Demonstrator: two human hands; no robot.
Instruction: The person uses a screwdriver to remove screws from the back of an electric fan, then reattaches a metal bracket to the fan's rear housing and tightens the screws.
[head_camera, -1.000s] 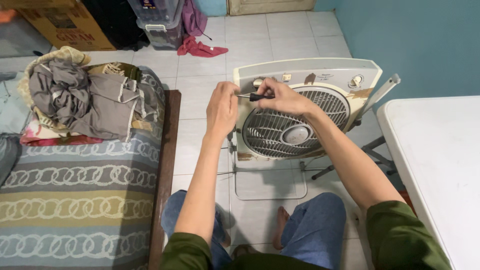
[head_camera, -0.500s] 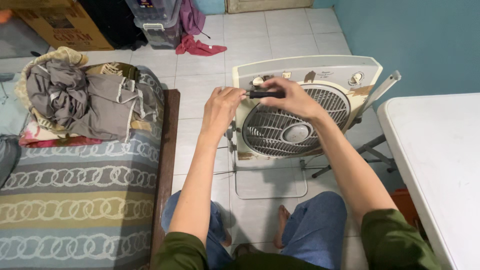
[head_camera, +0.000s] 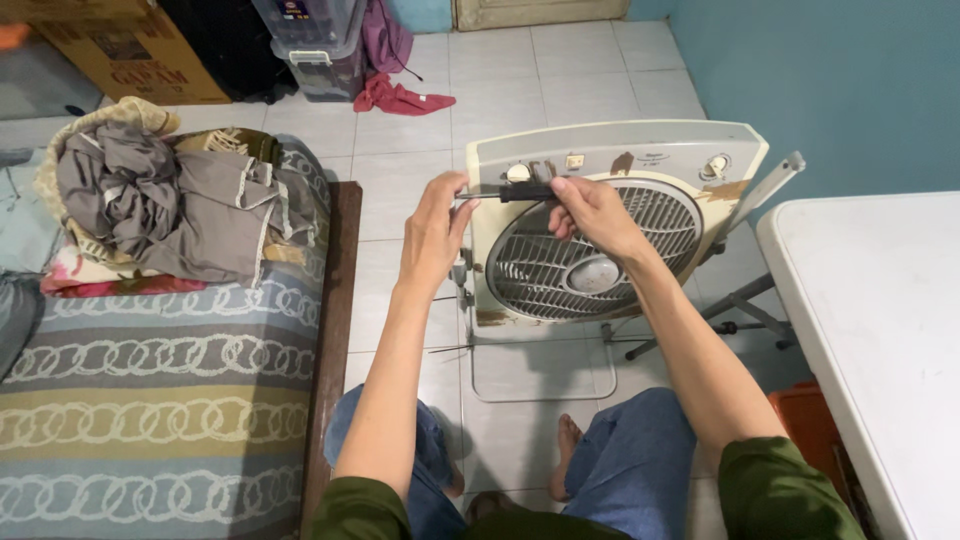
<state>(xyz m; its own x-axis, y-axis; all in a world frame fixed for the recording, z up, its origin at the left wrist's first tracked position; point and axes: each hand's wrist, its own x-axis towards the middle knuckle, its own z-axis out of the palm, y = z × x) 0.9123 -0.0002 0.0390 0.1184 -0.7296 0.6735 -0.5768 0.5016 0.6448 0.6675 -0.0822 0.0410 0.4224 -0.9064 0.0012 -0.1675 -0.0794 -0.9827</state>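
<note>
**Both Hands on a Screwdriver at the Upper Left Corner of a Box Fan**

The right hand (head_camera: 590, 212) is closed around the black handle of a screwdriver (head_camera: 520, 193), fingers curled over the top and thumb beneath. The tool lies roughly level, its thin shaft pointing left. The left hand (head_camera: 435, 230) meets the shaft end: thumb and forefinger are pinched together at the tip, the remaining fingers loosely bent. Whether a screw sits between the fingertips cannot be told.

The screwdriver is held just in front of the top panel of a cream box fan (head_camera: 610, 225), at the fan's upper left corner. The fan stands upright on the tiled floor (head_camera: 520, 90), slightly tilted, facing the person. Its round grille (head_camera: 560, 270) fills the lower front; control knobs (head_camera: 716, 166) sit along the top panel. A grey metal folding frame (head_camera: 745, 295) stands to the right of the fan and behind it.

The person sits on the floor, knees in blue jeans (head_camera: 640, 470) at the near edge, one bare foot (head_camera: 565, 455) between them.

To the left, a bed with a striped cover (head_camera: 150, 400) carries a heap of grey clothes (head_camera: 170, 205). To the right, a white table (head_camera: 880, 320) stands against the teal wall (head_camera: 840, 80). At the far edge are a cardboard box (head_camera: 130, 55), clear plastic bins (head_camera: 315, 40) and a red cloth (head_camera: 400, 98) on the tiles.
</note>
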